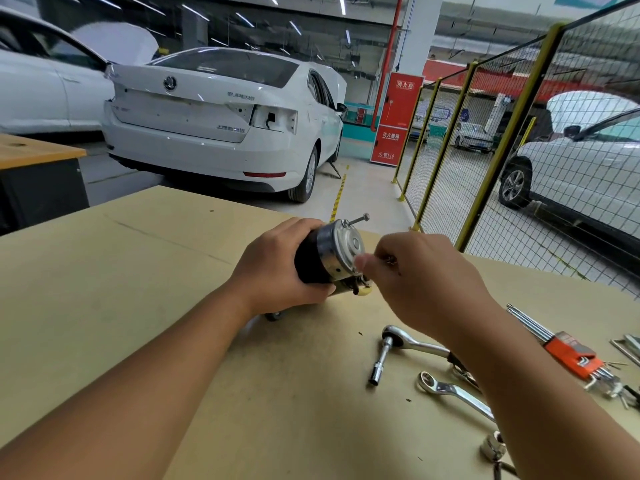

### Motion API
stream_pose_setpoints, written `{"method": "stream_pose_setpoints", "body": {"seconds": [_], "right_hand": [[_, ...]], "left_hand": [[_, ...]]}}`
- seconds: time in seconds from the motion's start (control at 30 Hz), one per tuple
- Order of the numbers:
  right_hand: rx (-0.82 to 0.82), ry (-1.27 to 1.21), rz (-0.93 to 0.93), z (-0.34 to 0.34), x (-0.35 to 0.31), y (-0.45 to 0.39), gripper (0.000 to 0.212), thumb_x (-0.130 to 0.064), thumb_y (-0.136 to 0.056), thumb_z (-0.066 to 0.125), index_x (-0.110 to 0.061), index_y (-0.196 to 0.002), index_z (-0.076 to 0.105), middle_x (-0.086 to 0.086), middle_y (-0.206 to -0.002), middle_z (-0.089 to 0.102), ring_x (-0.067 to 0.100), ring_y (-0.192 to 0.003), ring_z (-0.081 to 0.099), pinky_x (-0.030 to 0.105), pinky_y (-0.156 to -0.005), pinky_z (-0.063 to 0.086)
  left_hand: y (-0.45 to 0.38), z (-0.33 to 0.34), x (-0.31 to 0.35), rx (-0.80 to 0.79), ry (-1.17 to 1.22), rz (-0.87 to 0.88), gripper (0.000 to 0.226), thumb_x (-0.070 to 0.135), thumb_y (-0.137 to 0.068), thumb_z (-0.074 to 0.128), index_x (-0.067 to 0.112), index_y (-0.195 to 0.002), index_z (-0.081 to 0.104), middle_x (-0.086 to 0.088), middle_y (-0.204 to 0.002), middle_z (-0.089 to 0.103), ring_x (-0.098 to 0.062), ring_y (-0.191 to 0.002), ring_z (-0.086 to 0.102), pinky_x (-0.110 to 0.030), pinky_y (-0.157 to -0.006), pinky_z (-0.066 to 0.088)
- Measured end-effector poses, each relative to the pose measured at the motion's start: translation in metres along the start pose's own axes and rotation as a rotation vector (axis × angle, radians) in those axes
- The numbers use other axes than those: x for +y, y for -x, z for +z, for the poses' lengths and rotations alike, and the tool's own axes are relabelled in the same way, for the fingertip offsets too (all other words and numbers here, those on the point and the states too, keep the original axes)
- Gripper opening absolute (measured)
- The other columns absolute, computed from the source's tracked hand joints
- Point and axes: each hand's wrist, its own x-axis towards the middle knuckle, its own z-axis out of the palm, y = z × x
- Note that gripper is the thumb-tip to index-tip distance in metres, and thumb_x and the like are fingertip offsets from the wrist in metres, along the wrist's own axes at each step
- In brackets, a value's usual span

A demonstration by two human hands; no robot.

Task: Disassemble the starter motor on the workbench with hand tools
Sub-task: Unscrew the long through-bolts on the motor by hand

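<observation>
While my left hand (277, 268) wraps around the black cylindrical body of the starter motor (327, 258), propped just above the tan board surface (138, 271), I judge it heavy, rigid and smooth, best held on that dark casing. Its silver metal end cap (346, 245) faces right, with one long through bolt (356, 220) partly backed out at the top. My right hand (415, 282) pinches something small at the cap's lower edge; what exactly, I cannot tell. Further right lie a chrome ratchet with socket extension (398, 348), a chrome ring spanner (450, 391), and an orange holder carrying a set of steel hex keys (568, 355).
</observation>
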Motion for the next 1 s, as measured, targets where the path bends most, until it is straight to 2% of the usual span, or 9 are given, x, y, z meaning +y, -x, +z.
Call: {"method": "stream_pose_setpoints", "body": {"seconds": [0.13, 0.3, 0.37, 0.5, 0.63, 0.7, 0.8, 0.9, 1.0], "right_hand": [[0.028, -0.124, -0.039, -0.0005, 0.0008, -0.0027, 0.016, -0.023, -0.090, 0.069, -0.030, -0.093, 0.055, -0.010, -0.093, 0.063, 0.021, -0.090, 0.061, 0.041, -0.075, 0.054], [0.060, -0.052, 0.025, -0.0033, 0.0005, 0.0003, 0.035, -0.064, -0.089, 0.060, -0.029, -0.089, 0.059, -0.012, -0.082, 0.060, 0.015, -0.080, 0.058, 0.032, -0.060, 0.042], [0.051, -0.045, 0.013, -0.0014, 0.0013, -0.0014, 0.042, -0.056, -0.098, 0.054, -0.021, -0.074, 0.057, -0.005, -0.072, 0.058, 0.021, -0.070, 0.057, 0.031, -0.056, 0.039], [0.044, -0.152, -0.028, -0.0046, 0.0013, -0.0007, 0.016, -0.032, -0.089, 0.073, -0.032, -0.090, 0.057, -0.013, -0.094, 0.062, 0.017, -0.090, 0.059, 0.041, -0.075, 0.054], [0.009, -0.043, 0.008, -0.0049, 0.0009, 0.0004, 0.034, -0.060, -0.091, 0.061, -0.027, -0.085, 0.059, -0.012, -0.083, 0.060, 0.013, -0.077, 0.057, 0.032, -0.061, 0.045], [-0.005, -0.027, 0.010, -0.0020, 0.0021, -0.0021, 0.039, -0.054, -0.098, 0.056, -0.020, -0.078, 0.060, -0.005, -0.076, 0.060, 0.019, -0.072, 0.058, 0.031, -0.056, 0.040], [0.028, -0.114, -0.014, -0.0022, 0.0014, -0.0022, 0.008, -0.032, -0.093, 0.068, -0.030, -0.093, 0.060, -0.009, -0.092, 0.064, 0.018, -0.088, 0.060, 0.038, -0.071, 0.052], [0.011, -0.137, 0.008, -0.0049, 0.0011, 0.0005, 0.028, -0.050, -0.082, 0.076, -0.037, -0.099, 0.059, -0.014, -0.095, 0.063, 0.012, -0.090, 0.059, 0.038, -0.074, 0.053], [0.022, -0.072, 0.019, -0.0004, 0.0021, -0.0014, 0.035, -0.059, -0.092, 0.062, -0.025, -0.079, 0.061, -0.010, -0.075, 0.060, 0.013, -0.071, 0.058, 0.032, -0.059, 0.047]], "left_hand": [[-0.0002, -0.0001, 0.0025, -0.002, -0.004, -0.004, 0.077, 0.047, -0.058, 0.083, 0.028, -0.130, 0.061, 0.011, -0.117, 0.066, -0.017, -0.103, 0.064, -0.042, -0.086, 0.055], [0.0006, -0.0002, 0.0047, 0.003, 0.000, -0.020, 0.077, 0.047, -0.057, 0.082, 0.028, -0.128, 0.061, 0.011, -0.115, 0.066, -0.018, -0.101, 0.064, -0.041, -0.086, 0.055], [0.0009, 0.0001, 0.0044, 0.001, -0.001, -0.028, 0.077, 0.047, -0.057, 0.082, 0.028, -0.128, 0.061, 0.011, -0.115, 0.066, -0.017, -0.101, 0.064, -0.041, -0.086, 0.055], [0.0013, -0.0009, 0.0044, -0.003, 0.004, -0.023, 0.077, 0.047, -0.058, 0.082, 0.027, -0.128, 0.061, 0.011, -0.116, 0.066, -0.017, -0.103, 0.064, -0.041, -0.087, 0.055], [0.0012, -0.0014, 0.0057, -0.006, 0.007, -0.018, 0.077, 0.045, -0.059, 0.085, 0.026, -0.129, 0.061, 0.010, -0.117, 0.066, -0.017, -0.103, 0.064, -0.042, -0.087, 0.055], [0.0012, -0.0015, 0.0060, -0.006, 0.002, -0.023, 0.078, 0.046, -0.058, 0.084, 0.026, -0.130, 0.061, 0.011, -0.118, 0.066, -0.016, -0.104, 0.063, -0.042, -0.088, 0.055], [0.0016, -0.0015, 0.0051, -0.002, 0.003, -0.021, 0.077, 0.046, -0.058, 0.084, 0.027, -0.130, 0.061, 0.010, -0.118, 0.066, -0.017, -0.105, 0.064, -0.043, -0.088, 0.055], [0.0009, -0.0009, 0.0050, -0.001, 0.000, -0.008, 0.077, 0.043, -0.060, 0.089, 0.026, -0.129, 0.061, 0.009, -0.117, 0.066, -0.018, -0.104, 0.064, -0.043, -0.087, 0.056], [0.0002, 0.0005, 0.0023, -0.001, -0.005, -0.012, 0.079, 0.046, -0.058, 0.085, 0.028, -0.130, 0.061, 0.012, -0.118, 0.066, -0.016, -0.104, 0.064, -0.042, -0.087, 0.056]]}}
